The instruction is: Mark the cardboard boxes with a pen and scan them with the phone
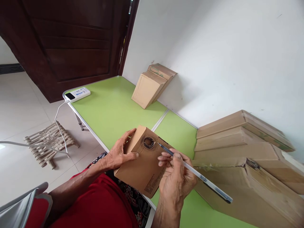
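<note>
One tan cardboard box [140,169], dark scribbled ring [148,142], clasped in left hand [118,155]; pen [197,174] pinched in right hand [177,182].

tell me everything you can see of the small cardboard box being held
The small cardboard box is plain brown and tilted over the edge of the green table. A dark scribbled ring marks its top; small print sits near its lower corner. The left hand grips its left edge. The pen in the right hand points at the ring.
</note>
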Demonstrator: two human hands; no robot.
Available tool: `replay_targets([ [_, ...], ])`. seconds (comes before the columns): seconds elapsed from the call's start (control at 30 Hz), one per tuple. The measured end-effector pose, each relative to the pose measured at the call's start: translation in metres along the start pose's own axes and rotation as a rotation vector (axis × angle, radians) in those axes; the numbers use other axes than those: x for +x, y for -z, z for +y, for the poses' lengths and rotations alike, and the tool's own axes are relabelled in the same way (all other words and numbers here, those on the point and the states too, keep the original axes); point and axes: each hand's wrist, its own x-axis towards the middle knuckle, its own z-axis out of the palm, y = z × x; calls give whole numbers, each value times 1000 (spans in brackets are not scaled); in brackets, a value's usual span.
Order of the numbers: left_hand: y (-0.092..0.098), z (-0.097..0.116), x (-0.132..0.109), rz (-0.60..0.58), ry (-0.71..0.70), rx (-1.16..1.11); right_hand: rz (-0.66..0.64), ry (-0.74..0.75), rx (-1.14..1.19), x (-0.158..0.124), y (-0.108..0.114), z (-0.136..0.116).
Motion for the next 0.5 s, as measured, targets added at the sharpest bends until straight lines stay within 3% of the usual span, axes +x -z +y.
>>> replay_targets([
  [0.2,5,-5,1,16,33,-68,-164,-45,68,2,-17,-4],
  [0.3,21,-10,5,55,73,-183,-44,-26,49,15,-1,-7],
  [0.37,38,-11,8,115,89,-234,24,-11,-135,27,13,-4],
  [0.4,46,-11,10,155,90,-246,-8,-32,-299,33,18,0],
  [0.5,69,-7,12,282,64,-243,-248,-151,-787,45,13,22],
])
